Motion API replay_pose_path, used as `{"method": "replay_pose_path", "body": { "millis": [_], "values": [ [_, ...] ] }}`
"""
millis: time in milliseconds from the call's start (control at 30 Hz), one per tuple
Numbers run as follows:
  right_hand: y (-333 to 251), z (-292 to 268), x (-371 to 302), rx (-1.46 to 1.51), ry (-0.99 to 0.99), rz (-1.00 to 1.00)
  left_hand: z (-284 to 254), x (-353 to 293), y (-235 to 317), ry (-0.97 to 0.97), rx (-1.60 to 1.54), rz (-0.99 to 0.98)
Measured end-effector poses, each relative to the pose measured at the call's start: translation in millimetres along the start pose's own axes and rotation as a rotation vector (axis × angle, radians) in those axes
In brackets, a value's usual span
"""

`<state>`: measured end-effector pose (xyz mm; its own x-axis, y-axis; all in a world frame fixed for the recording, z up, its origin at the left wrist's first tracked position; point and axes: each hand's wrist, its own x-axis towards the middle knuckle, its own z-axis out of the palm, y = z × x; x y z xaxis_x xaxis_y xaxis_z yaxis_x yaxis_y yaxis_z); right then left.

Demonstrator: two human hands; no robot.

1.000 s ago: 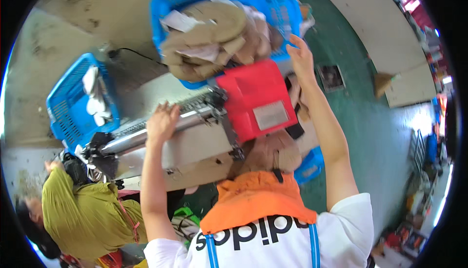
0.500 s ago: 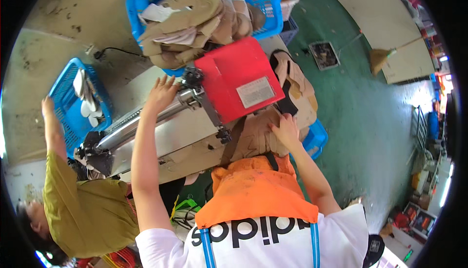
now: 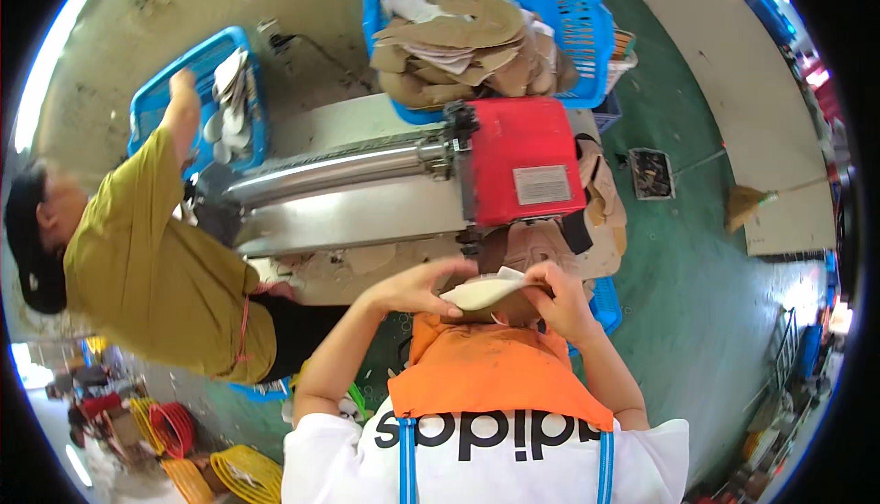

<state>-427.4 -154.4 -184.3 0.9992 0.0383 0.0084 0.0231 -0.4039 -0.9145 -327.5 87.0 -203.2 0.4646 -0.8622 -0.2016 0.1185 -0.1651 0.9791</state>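
Close to the orange apron (image 3: 490, 376), a thin, curved cream-white piece (image 3: 486, 293) with a brown underside is held between my two hands. My right hand (image 3: 561, 301) pinches its right end with bent fingers. At the left end my left hand (image 3: 423, 288) has its thumb and fingers around the edge. Just beyond my hands lie flat brown cut pieces (image 3: 541, 246) on the table's front edge. The roller machine (image 3: 348, 169), with long metal rollers and a red end housing (image 3: 522, 142), stands past them; neither hand touches it.
A blue basket (image 3: 587, 37) heaped with brown and white pieces stands behind the machine. At the left, a co-worker in an olive shirt (image 3: 156, 275) reaches into another blue basket (image 3: 147, 119) holding white pieces. A dustpan (image 3: 652, 174) and broom (image 3: 747, 206) are on the green floor at right.
My left hand has come off the machine and my right hand off the brown pieces. Both now hold the cream-white piece near my apron. The view has turned, and the co-worker shows more fully.
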Motion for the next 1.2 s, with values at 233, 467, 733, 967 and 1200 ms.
{"method": "replay_pose_path", "body": {
  "millis": [233,467,733,967,1200],
  "values": [
    [-19.9,53.8,56.8,0.486,-0.139,0.062,-12.6,-76.7,-12.2,0.697,-0.540,0.025],
    [-12.0,115.4,114.5,0.819,-0.500,0.392,-97.7,-89.9,-17.1,0.868,-0.336,-0.155],
    [-14.1,129.2,156.1,0.952,-0.407,0.459,-155.3,-70.3,1.0,0.797,-0.255,-0.246],
    [12.9,155.3,145.4,0.643,-0.249,0.259,-164.8,-27.7,42.2,0.890,0.926,-0.386],
    [-33.4,130.0,116.8,0.557,-0.466,0.323,-243.5,36.7,-22.8,0.685,1.210,-0.687]
  ]
}}
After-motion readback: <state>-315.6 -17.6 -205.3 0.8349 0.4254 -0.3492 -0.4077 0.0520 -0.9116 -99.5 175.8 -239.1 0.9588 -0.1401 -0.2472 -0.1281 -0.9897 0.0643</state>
